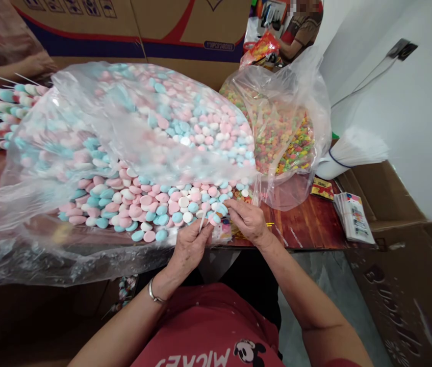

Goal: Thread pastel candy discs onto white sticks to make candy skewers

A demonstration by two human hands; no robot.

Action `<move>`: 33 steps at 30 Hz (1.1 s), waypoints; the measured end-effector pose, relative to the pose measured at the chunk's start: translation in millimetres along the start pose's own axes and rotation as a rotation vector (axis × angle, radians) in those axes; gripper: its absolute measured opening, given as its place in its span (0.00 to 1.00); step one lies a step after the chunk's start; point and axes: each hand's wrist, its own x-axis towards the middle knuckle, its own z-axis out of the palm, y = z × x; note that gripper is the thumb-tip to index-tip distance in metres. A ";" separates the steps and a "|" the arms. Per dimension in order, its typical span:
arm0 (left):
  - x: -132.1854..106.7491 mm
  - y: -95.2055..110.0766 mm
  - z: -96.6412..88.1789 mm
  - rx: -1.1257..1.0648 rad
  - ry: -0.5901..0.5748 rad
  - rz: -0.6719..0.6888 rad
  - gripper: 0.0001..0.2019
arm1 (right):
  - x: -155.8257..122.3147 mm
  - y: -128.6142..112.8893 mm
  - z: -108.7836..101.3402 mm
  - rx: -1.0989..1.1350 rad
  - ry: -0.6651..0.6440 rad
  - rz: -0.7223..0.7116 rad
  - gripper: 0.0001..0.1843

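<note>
My left hand pinches a thin white stick near the table's front edge. Close beside it, my right hand has its fingertips closed on a light blue candy. Another blue-and-pink candy sits between the two hands, by the stick's upper end; whether it is threaded on cannot be made out. Just beyond my hands spreads a heap of pink, blue and white oval candies, spilling from a large clear plastic bag.
A clear bag of small colourful ring candies stands at right. Beyond it are bundled white sticks, a stack of printed packets and an open carton. Filled candy skewers lie far left, near another person's arm.
</note>
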 end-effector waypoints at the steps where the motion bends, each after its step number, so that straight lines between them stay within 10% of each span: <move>1: 0.1 0.1 -0.2 -0.003 0.000 -0.001 0.19 | 0.2 -0.3 -0.3 0.019 0.007 0.004 0.18; 6: 1.0 -0.9 -0.2 -0.010 -0.004 -0.017 0.19 | 4.0 -5.1 -9.4 0.136 0.024 -0.015 0.17; 12: 0.1 -2.7 0.0 -0.021 -0.005 -0.026 0.19 | 9.9 -9.2 -12.7 0.291 0.156 0.292 0.21; 25: -0.4 -4.0 -1.3 -0.025 -0.045 -0.004 0.18 | 16.2 -17.5 -24.4 0.038 0.055 0.043 0.15; 33: -0.1 -6.1 -2.5 -0.017 -0.069 0.007 0.18 | 15.1 -18.5 -16.6 0.333 0.170 0.376 0.13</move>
